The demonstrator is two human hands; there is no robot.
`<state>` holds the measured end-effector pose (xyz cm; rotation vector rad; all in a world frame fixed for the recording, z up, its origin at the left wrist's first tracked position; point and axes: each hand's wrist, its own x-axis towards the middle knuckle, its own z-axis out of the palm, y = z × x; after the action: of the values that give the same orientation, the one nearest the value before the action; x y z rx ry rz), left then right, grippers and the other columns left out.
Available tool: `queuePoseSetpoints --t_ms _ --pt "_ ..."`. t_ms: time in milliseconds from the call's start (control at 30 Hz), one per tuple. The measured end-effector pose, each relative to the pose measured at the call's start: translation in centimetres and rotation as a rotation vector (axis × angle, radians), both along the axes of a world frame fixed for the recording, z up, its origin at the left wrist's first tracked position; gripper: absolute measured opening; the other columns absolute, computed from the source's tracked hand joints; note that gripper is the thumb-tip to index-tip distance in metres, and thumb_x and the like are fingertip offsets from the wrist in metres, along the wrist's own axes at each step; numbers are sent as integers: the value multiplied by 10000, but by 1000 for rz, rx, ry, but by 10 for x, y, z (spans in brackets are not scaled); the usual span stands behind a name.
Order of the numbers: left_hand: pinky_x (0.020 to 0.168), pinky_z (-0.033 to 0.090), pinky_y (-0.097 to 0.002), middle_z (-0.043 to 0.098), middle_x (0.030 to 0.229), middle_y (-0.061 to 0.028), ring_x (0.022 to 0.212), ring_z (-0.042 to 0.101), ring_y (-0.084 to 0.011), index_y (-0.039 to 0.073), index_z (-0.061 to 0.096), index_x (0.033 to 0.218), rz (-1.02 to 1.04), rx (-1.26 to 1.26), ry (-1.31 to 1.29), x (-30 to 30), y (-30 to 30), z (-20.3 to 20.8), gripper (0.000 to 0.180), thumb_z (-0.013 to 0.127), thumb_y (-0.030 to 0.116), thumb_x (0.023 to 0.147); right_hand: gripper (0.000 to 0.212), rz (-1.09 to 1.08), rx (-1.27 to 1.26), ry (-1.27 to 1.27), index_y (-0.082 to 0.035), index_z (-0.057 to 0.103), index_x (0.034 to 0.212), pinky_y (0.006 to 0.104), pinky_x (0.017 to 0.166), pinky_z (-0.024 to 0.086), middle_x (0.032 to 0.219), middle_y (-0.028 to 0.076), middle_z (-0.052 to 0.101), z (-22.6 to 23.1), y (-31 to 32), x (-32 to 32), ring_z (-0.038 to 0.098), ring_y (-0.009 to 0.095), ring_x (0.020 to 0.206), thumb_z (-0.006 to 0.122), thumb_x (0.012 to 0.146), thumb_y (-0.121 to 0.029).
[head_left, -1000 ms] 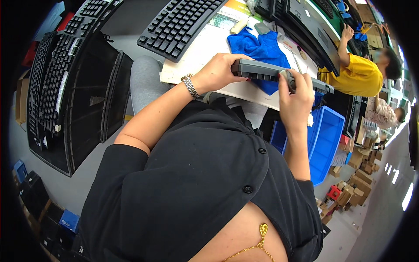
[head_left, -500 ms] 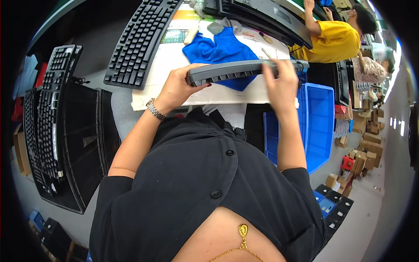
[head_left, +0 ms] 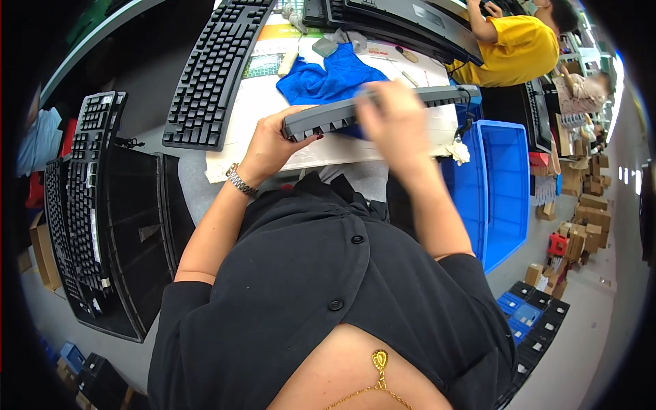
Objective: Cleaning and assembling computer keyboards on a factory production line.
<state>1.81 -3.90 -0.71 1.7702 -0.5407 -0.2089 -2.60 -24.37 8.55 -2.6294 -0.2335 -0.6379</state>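
Cardboard boxes [head_left: 591,219] are piled at the far right of the room, on a grey floor [head_left: 581,328], and a person in a yellow shirt [head_left: 523,51] is seen beyond the counter [head_left: 232,152], which is white and partly covered with printed sheets. Above the near part of this counter is the keyboard [head_left: 335,116], dark grey, tilted so that a row of keys is visible along its near side. Left hand [head_left: 272,145] is grasping its left end, with the thumb on the near side; a metal watch [head_left: 240,182] is on this wrist. Right hand [head_left: 395,126] is at the middle of the keyboard, but it is blurred, so I cannot tell if the fingers are closed on it. Just behind lies a crumpled blue cloth [head_left: 318,80], partly hidden by the keyboard; whether the two touch is not clear. A pale block [head_left: 288,63] and a grey piece [head_left: 324,46] are at its far side. To the left, a second keyboard [head_left: 212,75] lies at the counter's edge, and stacked keyboards [head_left: 410,27] are at the far side. Blue crate [head_left: 469,184] stands on the right, while more keyboards [head_left: 83,198] rest upon black crates [head_left: 139,236] at left.
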Motion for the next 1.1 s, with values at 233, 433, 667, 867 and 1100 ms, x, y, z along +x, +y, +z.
queuePoseSetpoints --t_ms 233,433,667,867,1100 --pt "768 530 -258 748 988 -41 779 647 -119 83 706 1144 2 -762 361 -4 -5 -43 430 779 -22 733 196 429 208 32 2 656 947 339 668 489 871 119 588 -6 79 25 576 267 727 710 777 -79" --pt "775 519 -260 733 1020 -50 789 650 -145 45 691 1155 -49 -12 -24 -7 0 7 425 781 -10 743 343 -107 142 162 9 721 1068 331 745 553 933 154 709 -12 -37 106 675 241 800 752 835 -240" --pt "834 530 -252 735 1088 -46 879 682 -141 71 695 1171 -84 -77 -37 -10 -2 2 454 742 -53 737 402 207 1091 525 45 654 1192 280 833 539 1066 164 693 -19 -108 92 682 223 934 732 891 -210" --pt "912 531 -273 730 1137 -37 976 694 -171 101 708 1170 -88 -104 -246 -17 -4 -17 492 696 -86 716 423 -57 980 333 44 608 1267 278 909 514 1193 191 648 -27 -125 70 661 244 1046 696 925 -189" --pt "979 512 -290 719 1169 -30 1078 680 -205 103 711 1165 -110 -71 -313 -17 -4 -22 486 668 -83 719 403 -317 817 208 39 606 1273 290 945 499 1226 163 648 -1 -141 14 642 230 1079 653 956 -206"
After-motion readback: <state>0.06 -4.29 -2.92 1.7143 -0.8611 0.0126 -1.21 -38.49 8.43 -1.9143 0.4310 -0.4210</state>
